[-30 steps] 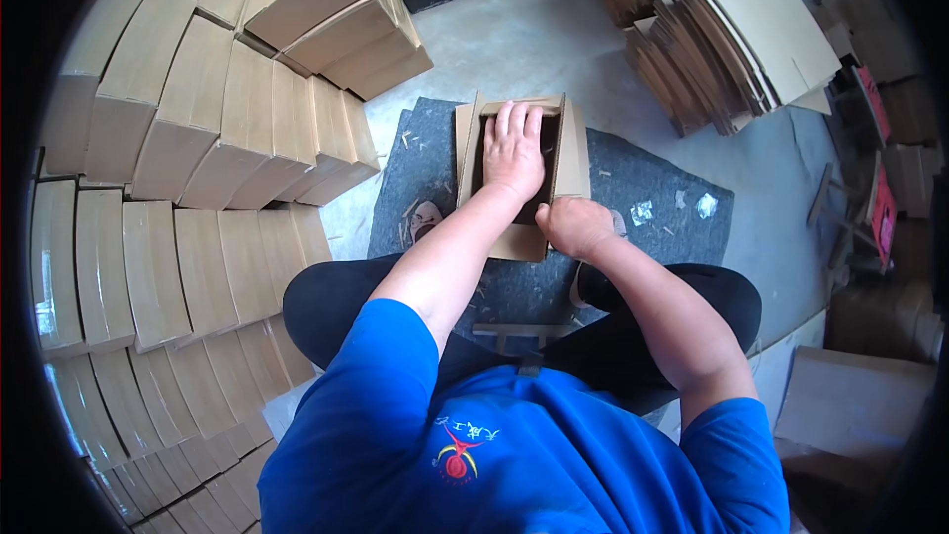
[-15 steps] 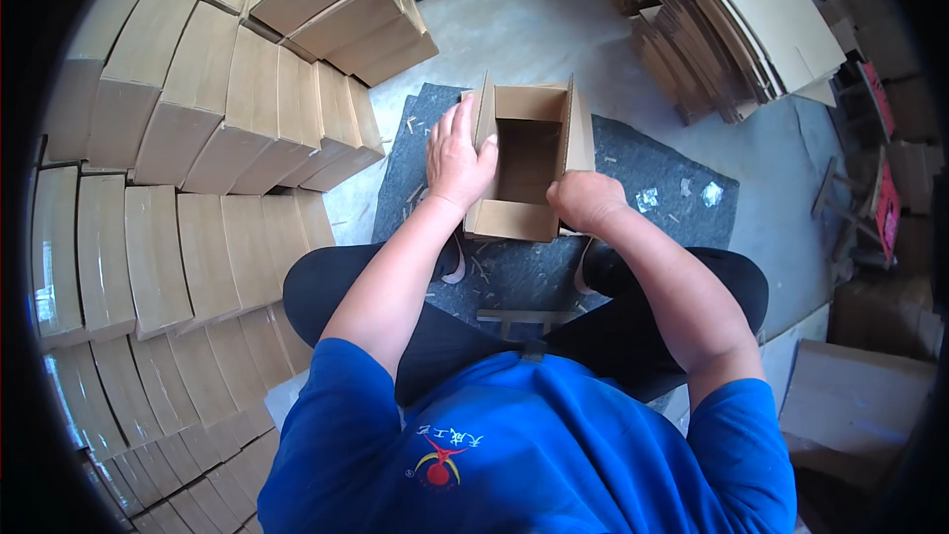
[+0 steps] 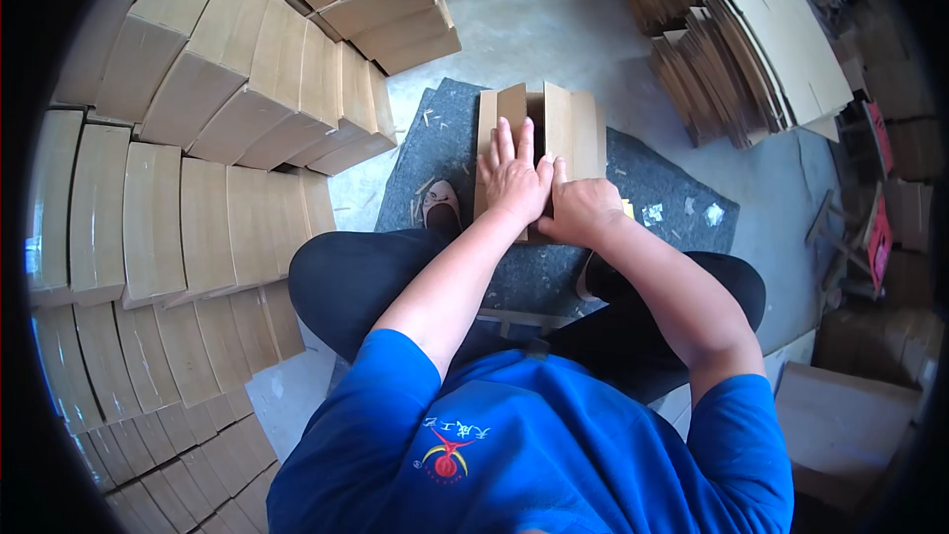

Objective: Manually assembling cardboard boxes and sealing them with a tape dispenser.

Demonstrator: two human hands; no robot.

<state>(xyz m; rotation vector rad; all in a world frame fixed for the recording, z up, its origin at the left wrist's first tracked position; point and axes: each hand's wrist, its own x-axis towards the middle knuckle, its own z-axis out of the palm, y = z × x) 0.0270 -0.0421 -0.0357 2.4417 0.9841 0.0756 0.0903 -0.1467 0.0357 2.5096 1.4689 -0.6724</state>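
Cardboard box (image 3: 589, 133) on dk grey mat (image 3: 664, 178), flaps tilted w/ narrow gap btwn. L hand (image 3: 512, 185): fingers spread, palm-down on L flap (image 3: 510, 103). R hand (image 3: 585, 211): just beside it, part-curled at near end of R flap (image 3: 560, 119); can't tell if gripping. Stacked boxes (image 3: 153, 218) far L, pile of flat cardboard (image 3: 791, 54) upper R.

Stacked cartons (image 3: 153, 222) leftward, flattened cardboard (image 3: 791, 49), dark mat (image 3: 662, 176)

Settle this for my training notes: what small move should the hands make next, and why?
Probably press the top flaps of the cardboard box flatter: the left hand lies on one flap and the right hand is at the other, yet the flaps look raised, with a dark gap between at the far end.
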